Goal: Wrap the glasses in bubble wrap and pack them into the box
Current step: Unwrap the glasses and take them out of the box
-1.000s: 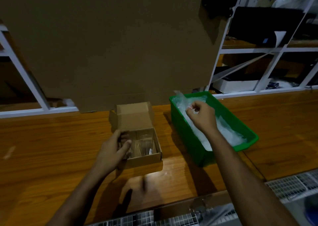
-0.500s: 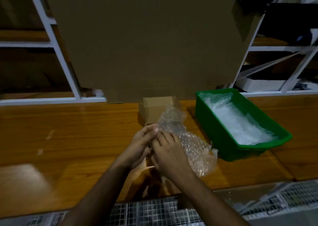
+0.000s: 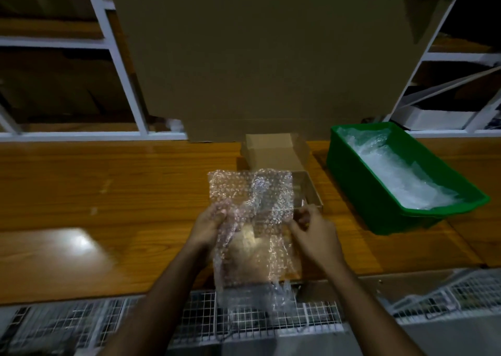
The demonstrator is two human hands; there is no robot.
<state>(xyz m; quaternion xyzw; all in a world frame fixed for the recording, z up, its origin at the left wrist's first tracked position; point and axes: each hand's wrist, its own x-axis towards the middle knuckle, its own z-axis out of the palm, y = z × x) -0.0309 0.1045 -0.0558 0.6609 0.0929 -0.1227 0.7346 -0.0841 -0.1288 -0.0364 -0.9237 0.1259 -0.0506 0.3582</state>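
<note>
Head view, from biggest to smallest: a big cardboard sheet stands at the back of the wooden worktop, with white shelving on both sides of it. To the right sits a green bin holding more clear wrap. Just left of the bin is the small cardboard box, its lid flap up; the sheet covers most of its inside, so I cannot tell whether any glasses are in it. Held up in front of the box is 1 sheet of bubble wrap, spread between 2 hands. The left hand has its fingers curled into the sheet's left edge, and the right hand pinches the right edge. No glass is plainly visible in the sheet. By my reading the task is at an early stage: wrap taken and opened out, wrapping and packing all to come.
</note>
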